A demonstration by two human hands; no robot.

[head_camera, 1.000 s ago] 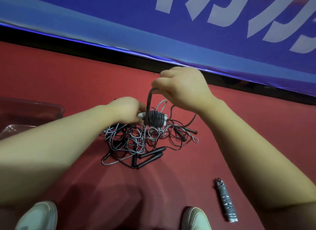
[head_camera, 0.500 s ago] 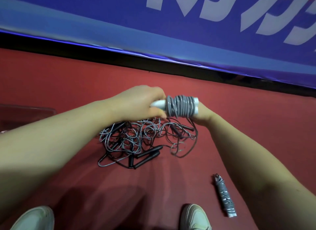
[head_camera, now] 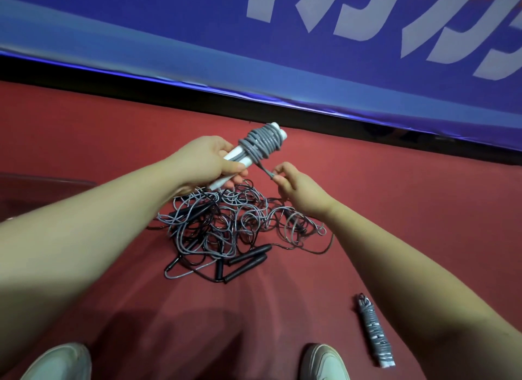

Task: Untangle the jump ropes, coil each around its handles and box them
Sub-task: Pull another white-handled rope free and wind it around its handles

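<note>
Left hand [head_camera: 206,162] grip clamped on white handles [head_camera: 232,155], now tilted up; right hand [head_camera: 302,193] emerged, grip pinching rope tail [head_camera: 266,171].

At frame centre, on the floor [head_camera: 423,210]: tangled jump ropes [head_camera: 237,227]. Just above the tangle, in the left grip [head_camera: 209,162]: a wound rope bundle [head_camera: 260,145], loose end in the right grip [head_camera: 296,190] to its right. Lower right, well apart: a coiled rope [head_camera: 374,334]. At the left edge: a box [head_camera: 42,187]. Across the top, behind everything: a banner [head_camera: 169,40].
</note>
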